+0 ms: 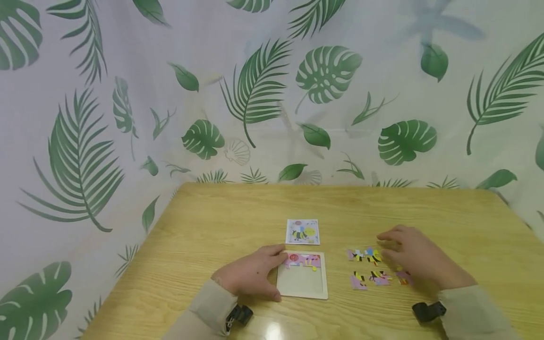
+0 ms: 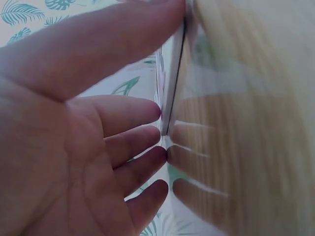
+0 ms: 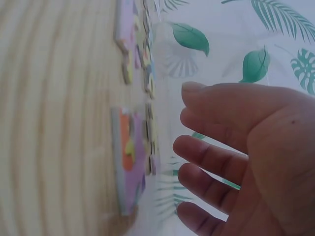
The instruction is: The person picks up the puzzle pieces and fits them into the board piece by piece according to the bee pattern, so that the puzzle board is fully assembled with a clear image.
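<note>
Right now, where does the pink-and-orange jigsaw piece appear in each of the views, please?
Head: the pink-and-orange jigsaw piece is low and right of centre, ending the near row, just left of the right hand.
Left wrist: not in it.
Right wrist: left of centre, below mid-height, left of the fingers.
Shared landmark: the leaf-print cloth.

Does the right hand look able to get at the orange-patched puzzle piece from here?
Probably yes: the right hand hovers close by, seemingly empty, and nothing shows between it and the puzzle piece.
</note>
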Motion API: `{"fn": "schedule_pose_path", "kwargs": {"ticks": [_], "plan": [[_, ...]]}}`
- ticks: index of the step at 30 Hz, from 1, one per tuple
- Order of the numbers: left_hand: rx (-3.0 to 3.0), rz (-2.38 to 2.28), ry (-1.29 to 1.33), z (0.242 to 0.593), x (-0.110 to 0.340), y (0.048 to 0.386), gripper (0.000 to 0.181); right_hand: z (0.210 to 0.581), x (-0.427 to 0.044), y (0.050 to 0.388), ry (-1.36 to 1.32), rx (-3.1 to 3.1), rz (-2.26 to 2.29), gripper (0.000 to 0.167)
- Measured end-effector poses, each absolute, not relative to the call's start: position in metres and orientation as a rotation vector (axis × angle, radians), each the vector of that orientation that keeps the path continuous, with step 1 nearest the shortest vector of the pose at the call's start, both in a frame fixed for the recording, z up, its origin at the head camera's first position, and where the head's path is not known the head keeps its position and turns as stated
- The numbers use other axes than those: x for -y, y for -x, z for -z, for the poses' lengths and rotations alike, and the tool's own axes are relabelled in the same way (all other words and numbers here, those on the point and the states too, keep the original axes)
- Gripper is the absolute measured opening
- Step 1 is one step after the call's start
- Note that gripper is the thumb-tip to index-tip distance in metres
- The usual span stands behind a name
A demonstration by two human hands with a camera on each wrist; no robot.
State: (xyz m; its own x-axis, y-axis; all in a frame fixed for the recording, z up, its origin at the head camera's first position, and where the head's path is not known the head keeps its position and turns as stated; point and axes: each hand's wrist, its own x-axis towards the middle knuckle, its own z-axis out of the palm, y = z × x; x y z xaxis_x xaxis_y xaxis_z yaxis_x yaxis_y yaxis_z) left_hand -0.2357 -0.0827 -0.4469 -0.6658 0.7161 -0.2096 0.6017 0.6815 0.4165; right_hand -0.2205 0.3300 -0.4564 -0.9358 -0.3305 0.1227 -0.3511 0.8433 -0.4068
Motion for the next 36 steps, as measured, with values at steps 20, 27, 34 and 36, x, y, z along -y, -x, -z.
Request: {"fn": "schedule_pose_path", "kwargs": {"ticks": [20, 27, 34, 36], "plan": [[-2.524, -0.447, -1.085, 0.452, 0.088, 0.241, 0.095, 0.462, -0.299, 0.218, -0.622, 2.95, -0.669, 0.038], [-2.52, -0.449, -1.093, 0.452, 0.088, 0.241, 0.096, 0.466, -0.287, 0.219, -0.578, 2.968, -0.553, 0.036], [-2.522, -0.452, -1.088, 0.453, 0.09, 0.24, 0.096, 0.466, -0.282, 0.217, -0.572, 2.936, -0.447, 0.024], [-2.519, -0.453, -1.092, 0.452, 0.09, 0.24, 0.095, 0.466, -0.28, 0.217, -0.574, 2.932, -0.438, 0.021]]}}
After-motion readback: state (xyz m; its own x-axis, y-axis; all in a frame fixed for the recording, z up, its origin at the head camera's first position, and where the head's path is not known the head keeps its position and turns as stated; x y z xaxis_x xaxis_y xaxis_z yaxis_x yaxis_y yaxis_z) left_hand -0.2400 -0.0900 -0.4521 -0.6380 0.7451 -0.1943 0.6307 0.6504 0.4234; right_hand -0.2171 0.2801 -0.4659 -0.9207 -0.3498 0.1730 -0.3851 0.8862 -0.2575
